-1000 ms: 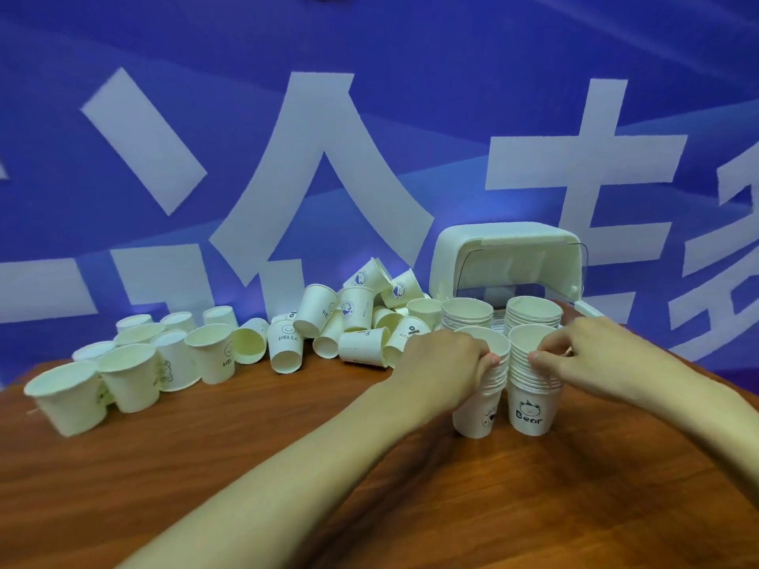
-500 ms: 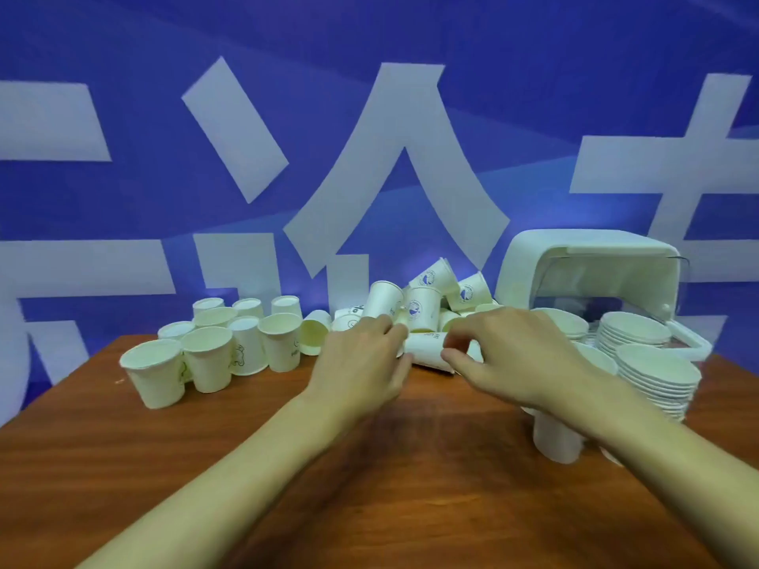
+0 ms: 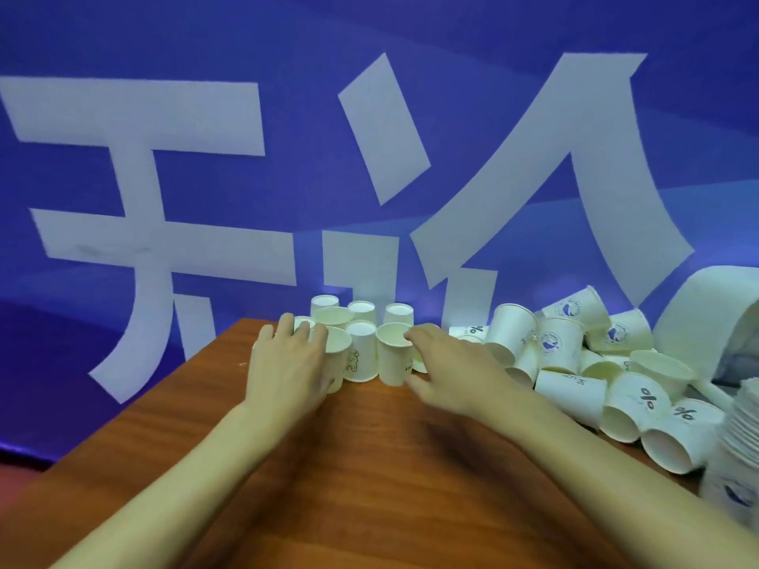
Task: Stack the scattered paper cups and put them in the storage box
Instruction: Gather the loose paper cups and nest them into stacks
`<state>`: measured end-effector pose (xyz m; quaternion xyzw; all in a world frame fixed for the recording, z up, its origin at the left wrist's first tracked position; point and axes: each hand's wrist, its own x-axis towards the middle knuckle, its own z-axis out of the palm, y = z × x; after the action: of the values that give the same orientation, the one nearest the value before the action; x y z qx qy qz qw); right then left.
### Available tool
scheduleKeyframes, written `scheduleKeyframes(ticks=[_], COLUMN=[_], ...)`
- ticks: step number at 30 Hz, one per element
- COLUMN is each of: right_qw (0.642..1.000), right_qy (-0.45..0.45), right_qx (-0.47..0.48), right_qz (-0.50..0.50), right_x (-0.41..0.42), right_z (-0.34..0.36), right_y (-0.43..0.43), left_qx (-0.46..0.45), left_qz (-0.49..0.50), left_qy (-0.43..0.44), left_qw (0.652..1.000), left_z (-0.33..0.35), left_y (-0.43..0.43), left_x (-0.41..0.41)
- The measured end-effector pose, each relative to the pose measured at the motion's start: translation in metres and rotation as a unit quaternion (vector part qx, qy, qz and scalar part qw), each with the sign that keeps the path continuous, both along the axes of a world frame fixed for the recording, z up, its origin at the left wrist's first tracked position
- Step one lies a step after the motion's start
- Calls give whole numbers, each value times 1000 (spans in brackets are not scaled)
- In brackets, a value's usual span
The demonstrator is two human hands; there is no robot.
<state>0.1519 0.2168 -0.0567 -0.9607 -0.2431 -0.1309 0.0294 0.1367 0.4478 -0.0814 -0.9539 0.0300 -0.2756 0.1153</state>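
Several upright white paper cups [image 3: 360,355] stand in a cluster at the table's far left corner. My left hand [image 3: 285,363] wraps around the front-left cup [image 3: 339,351] of the cluster. My right hand [image 3: 447,371] touches the rim and side of another upright cup [image 3: 392,357], thumb low, index finger on the rim. A heap of toppled cups [image 3: 575,363] lies to the right. A tall stack of nested cups [image 3: 735,441] stands at the right edge. The white storage box [image 3: 706,318] is partly cut off at the far right.
The brown wooden table [image 3: 369,486] ends just left of my left hand and behind the cup cluster. A blue banner with large white characters [image 3: 369,178] hangs close behind the table.
My view and both hands have swung left, away from the stacks by the box, across the toppled heap, to the upright cups at the left corner.
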Motion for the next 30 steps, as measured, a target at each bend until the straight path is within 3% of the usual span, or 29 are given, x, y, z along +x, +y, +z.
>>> scheduleKeyframes(ticks=[4,10,21,26,30], right_qw=[1000,999,997,995,993], right_qy=[-8,-38,-73,-98,-102], right_qx=[2,-14,9,14,25], right_qz=[0,-19,23,-16,-50], right_x=[23,41,-15,-50,-78], right_z=[-12,-29,-23,-16,4], right_y=[19,23,-7,-49,-95], left_qx=[-46,-140,-151,-138,-160], left_qz=[-64,-66,-113,-128,-200], left_qy=[-35,-26,-30,-12,-34], left_qw=[996,988,982,982,966], left_z=[-10,-14,2,12,25], left_y=[-2,-8,-37,-75,-126], left_x=[11,11,-36,-44,-51])
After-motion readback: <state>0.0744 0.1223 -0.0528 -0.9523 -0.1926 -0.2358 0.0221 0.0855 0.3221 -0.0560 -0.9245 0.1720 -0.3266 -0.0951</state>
